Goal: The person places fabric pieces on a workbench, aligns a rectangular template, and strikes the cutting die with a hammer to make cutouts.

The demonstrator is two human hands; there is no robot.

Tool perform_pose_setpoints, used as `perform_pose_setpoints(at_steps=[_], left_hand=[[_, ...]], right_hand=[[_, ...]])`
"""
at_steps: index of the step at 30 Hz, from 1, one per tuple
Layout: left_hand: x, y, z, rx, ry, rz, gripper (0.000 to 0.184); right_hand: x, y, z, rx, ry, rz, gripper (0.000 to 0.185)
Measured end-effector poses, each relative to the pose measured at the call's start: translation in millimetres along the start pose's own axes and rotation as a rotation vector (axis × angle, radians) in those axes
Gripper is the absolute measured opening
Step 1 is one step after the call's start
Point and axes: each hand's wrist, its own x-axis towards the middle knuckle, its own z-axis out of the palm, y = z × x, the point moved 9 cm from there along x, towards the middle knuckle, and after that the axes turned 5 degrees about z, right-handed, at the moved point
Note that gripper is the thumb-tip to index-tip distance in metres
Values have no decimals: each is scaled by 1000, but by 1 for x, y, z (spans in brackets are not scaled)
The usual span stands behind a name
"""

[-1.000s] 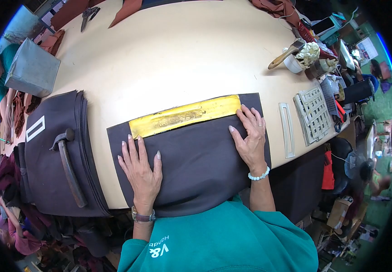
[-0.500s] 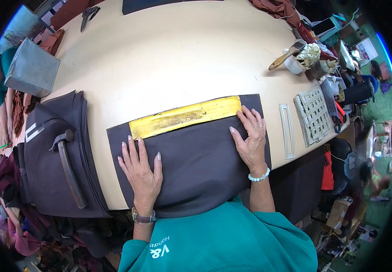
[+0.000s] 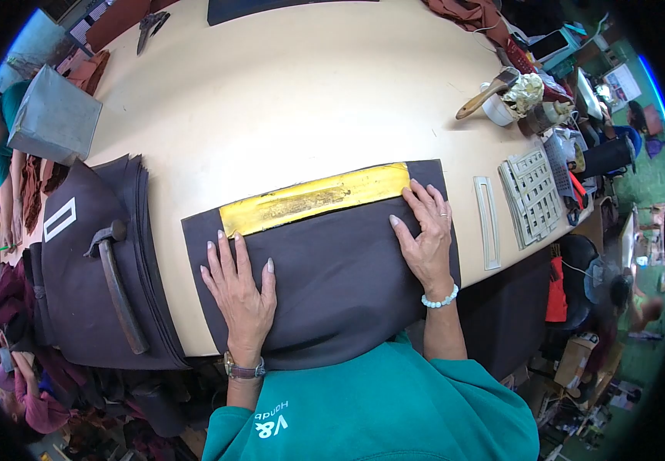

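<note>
A dark fabric or leather-like sheet [image 3: 332,284] lies on the table in front of me and hangs over its near edge. Along its far side rests a yellow strip [image 3: 379,180] with a worn brown smear down the middle. My left hand [image 3: 240,290] lies flat on the sheet, fingers spread, with fingertips at the strip's lower left corner. On the other side, my right hand [image 3: 427,240] rests with fingers stretched out, its fingertips at the strip's right end. Neither hand grasps anything.
To the left, a hammer [image 3: 121,296] and a white rectangular frame [image 3: 59,220] lie on a stack of dark sheets [image 3: 79,323]. A grey box [image 3: 56,115] stands behind, beside a co-worker's arm. At right are slotted templates [image 3: 532,196], a narrow frame [image 3: 487,223] and a brush [image 3: 486,94] on a tub.
On the left stack, the top sheet's far corner has risen and the white frame has shifted slightly with it. Both my hands and the yellow strip stay where they were.
</note>
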Motion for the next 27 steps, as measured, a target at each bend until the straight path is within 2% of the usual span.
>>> perform_pose_setpoints(at_steps=[27], left_hand=[[0, 2, -1, -3, 0, 3, 58]], right_hand=[[1, -2, -3, 2, 0, -8, 44]])
